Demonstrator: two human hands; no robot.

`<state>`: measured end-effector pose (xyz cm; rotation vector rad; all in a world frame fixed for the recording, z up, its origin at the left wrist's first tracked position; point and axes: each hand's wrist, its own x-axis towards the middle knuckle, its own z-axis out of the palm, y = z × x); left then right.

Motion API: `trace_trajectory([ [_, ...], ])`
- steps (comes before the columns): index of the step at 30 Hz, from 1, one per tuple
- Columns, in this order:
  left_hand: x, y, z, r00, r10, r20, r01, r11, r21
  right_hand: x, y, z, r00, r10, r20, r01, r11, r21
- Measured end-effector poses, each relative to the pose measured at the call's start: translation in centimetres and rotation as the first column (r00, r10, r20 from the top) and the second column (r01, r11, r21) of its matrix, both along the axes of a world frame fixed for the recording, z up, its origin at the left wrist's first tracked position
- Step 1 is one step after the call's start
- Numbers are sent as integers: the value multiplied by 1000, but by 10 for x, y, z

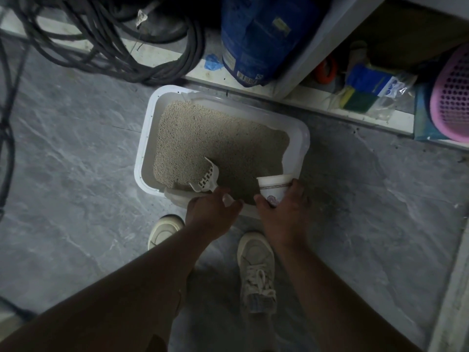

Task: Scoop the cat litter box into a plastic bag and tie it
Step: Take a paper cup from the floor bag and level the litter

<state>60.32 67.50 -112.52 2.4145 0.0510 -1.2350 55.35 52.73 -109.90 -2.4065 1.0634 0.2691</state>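
A white litter box sits on the grey floor, filled with beige litter. My left hand grips the handle of a white slotted scoop, whose blade rests on the litter at the near edge. My right hand holds a white paper cup with a purple pattern, tilted over the box's near right corner. No plastic bag shows in either hand.
Thick black cables coil at the far left. A blue bag leans against a white cabinet behind the box. Sponges in packaging and a pink basket sit on the ledge to the right. My shoes stand below.
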Motion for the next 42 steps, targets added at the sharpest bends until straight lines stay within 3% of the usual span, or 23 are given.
trace_trajectory([
  [10,-3,2,-3,1000,-18,1,18,1000,0,-34,10,2,999,-16,-30,15,1000,-11],
  [16,-3,1,0,999,-46,26,46,999,9,-10,-8,0,992,-111,56,112,994,-8],
  [24,-3,1,1,1000,-22,17,22,1000,1,-19,-3,4,995,-96,26,96,995,-6],
  [31,-1,1,1,1000,-27,12,27,1000,-3,25,-28,-4,977,-213,23,214,976,-51],
  [42,-2,2,-1,1000,-29,4,29,1000,-5,24,-23,-7,981,-192,25,193,980,-51],
])
